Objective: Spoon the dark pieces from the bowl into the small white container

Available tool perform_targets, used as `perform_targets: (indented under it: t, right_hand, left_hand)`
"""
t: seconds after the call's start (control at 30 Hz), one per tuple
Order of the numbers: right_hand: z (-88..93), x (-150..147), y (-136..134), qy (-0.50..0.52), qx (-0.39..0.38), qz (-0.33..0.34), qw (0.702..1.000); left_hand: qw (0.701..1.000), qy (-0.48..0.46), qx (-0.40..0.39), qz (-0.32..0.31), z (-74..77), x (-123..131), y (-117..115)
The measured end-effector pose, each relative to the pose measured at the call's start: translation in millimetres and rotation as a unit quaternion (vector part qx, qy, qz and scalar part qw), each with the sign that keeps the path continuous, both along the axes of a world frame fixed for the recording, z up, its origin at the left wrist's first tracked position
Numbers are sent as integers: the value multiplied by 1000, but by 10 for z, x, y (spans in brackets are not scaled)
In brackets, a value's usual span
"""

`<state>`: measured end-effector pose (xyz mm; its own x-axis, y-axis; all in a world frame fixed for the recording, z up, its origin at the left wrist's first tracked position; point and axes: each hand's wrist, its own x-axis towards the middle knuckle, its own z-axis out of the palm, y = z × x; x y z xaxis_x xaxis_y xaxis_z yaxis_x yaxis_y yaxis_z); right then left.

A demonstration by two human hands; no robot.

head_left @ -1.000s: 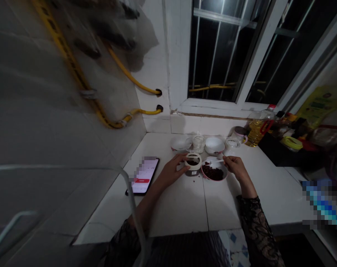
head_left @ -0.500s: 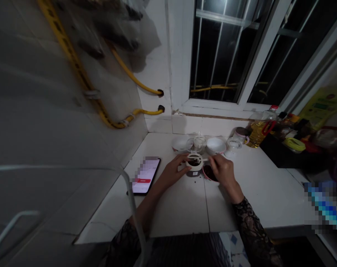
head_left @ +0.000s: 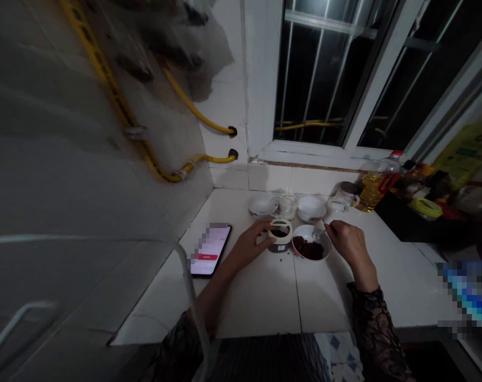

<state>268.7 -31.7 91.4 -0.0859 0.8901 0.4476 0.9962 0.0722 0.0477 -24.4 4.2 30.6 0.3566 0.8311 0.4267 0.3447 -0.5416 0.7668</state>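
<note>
My left hand [head_left: 254, 243] is closed around the near left side of a small jar [head_left: 280, 246] with a pale rim and dark contents, which stands upright on the white tiled counter [head_left: 260, 297]. To its right sits a white bowl [head_left: 324, 257] holding dark red bits, perhaps beans or dried fruit. My right hand [head_left: 347, 239] pinches the handle of a spoon [head_left: 319, 233], whose head is over the bowl's far right part. Whether the spoon carries anything is too small to tell. Several dark crumbs lie on the counter below the jar.
A phone [head_left: 211, 250] with a lit screen lies at left. Behind the jar stand two white bowls, one of them [head_left: 311, 209], and clear glass jars [head_left: 287, 205]. An oil bottle [head_left: 371, 191] and a dark box [head_left: 396, 220] of condiments are at right. A pale curved bar [head_left: 187, 281] crosses the foreground.
My right hand has moved right with the spoon, from over the jar to over the bowl, uncovering the bowl's contents. My left hand stays on the jar.
</note>
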Motion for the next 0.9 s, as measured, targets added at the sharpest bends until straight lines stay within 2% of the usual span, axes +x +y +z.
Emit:
perform_targets:
  t: [0.13, 0.3, 0.5, 0.67, 0.9]
  right_hand:
    - [61, -24, -27, -11, -101, -44, 994]
    - [-61, -51, 38, 95, -148, -23, 984]
    - [-192, 91, 114, 241, -124, -21, 962]
    - [-236, 171, 117, 305, -67, -13, 950]
    - [-283, 171, 122, 364, -56, 4, 930]
  left_hand:
    - [1000, -1, -1, 2, -8, 1, 7]
    - [1000, 0, 4, 0, 1, 2, 1]
    - [1000, 1, 7, -1, 1, -4, 7]
    - [1000, 4, 10, -2, 12, 0, 2]
    - [1000, 2, 3, 7, 1, 8, -7]
